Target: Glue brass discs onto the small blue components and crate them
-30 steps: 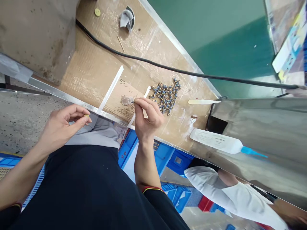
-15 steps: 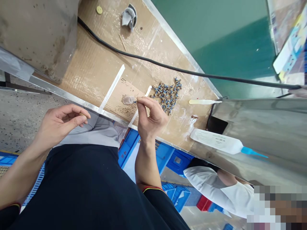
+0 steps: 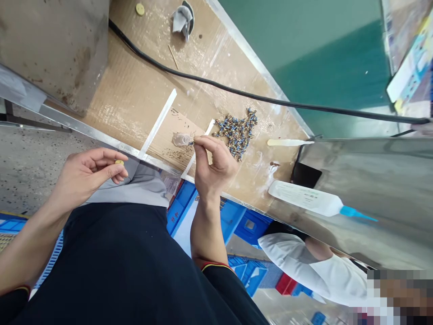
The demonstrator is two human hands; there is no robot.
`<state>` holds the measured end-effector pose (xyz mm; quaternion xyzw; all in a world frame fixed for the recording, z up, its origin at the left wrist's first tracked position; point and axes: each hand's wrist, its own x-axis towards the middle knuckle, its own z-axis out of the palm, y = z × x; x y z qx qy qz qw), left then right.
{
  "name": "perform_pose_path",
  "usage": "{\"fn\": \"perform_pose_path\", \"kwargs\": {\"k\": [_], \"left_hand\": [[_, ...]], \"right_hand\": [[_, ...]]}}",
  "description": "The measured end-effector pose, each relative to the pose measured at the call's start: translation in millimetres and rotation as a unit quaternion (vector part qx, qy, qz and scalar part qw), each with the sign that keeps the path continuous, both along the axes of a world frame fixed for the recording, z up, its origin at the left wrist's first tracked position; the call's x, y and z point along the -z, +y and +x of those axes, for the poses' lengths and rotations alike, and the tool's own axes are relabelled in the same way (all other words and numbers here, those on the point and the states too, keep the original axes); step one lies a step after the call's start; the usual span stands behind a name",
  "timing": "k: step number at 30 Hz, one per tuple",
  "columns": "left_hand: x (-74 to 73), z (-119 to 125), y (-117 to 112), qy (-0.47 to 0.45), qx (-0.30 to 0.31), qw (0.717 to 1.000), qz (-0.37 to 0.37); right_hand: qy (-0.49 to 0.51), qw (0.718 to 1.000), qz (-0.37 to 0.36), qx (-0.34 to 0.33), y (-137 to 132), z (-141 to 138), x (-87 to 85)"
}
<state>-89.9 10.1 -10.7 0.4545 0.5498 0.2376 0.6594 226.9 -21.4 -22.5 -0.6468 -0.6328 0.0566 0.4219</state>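
Observation:
My left hand (image 3: 91,174) is off the table's front edge, with a small yellow disc (image 3: 119,162) pinched between thumb and fingertips. Over the bench, my right hand (image 3: 215,164) has its thumb and index finger pressed together on a tiny part with a bit of blue showing; the fingertips hide most of it. Those fingertips are right beside a small clear plastic cup (image 3: 182,139) on the brown board (image 3: 161,143). Behind the right hand lies a pile of small blue and brass-coloured parts (image 3: 238,131).
A black cable (image 3: 216,84) crosses above the bench. A white bottle with a blue nozzle (image 3: 304,197) and a pale tapered stick (image 3: 287,142) lie to the right. Farther back are another yellow disc (image 3: 140,9) and a grey cloth (image 3: 181,20). A person in white (image 3: 301,257) is at lower right.
My left fingers have turned slightly, so the yellow disc's face now shows more. The right hand stays at the cup, nearly unmoved. The view has shifted a little.

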Motion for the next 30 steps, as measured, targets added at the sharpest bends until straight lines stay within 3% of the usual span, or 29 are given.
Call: {"fn": "perform_pose_path", "kwargs": {"k": [15, 22, 26, 30], "left_hand": [[0.4, -0.1, -4.4, 0.002, 0.006, 1.000, 0.016], [-1.9, 19.6, -8.9, -0.037, 0.016, 0.999, 0.026], [-3.7, 33.9, -10.4, -0.065, 0.021, 0.997, 0.027], [-9.7, 44.9, -11.3, -0.087, 0.035, 0.995, 0.037]], "right_hand": [[-0.074, 0.996, 0.038, 0.012, 0.1, -3.9, 4.7], [-0.074, 0.997, 0.000, 0.033, -1.9, -1.8, 7.0], [-0.071, 0.996, 0.029, 0.053, -5.5, -2.8, -0.4], [0.022, 0.998, 0.054, 0.025, -18.0, -20.5, -18.5]]}}
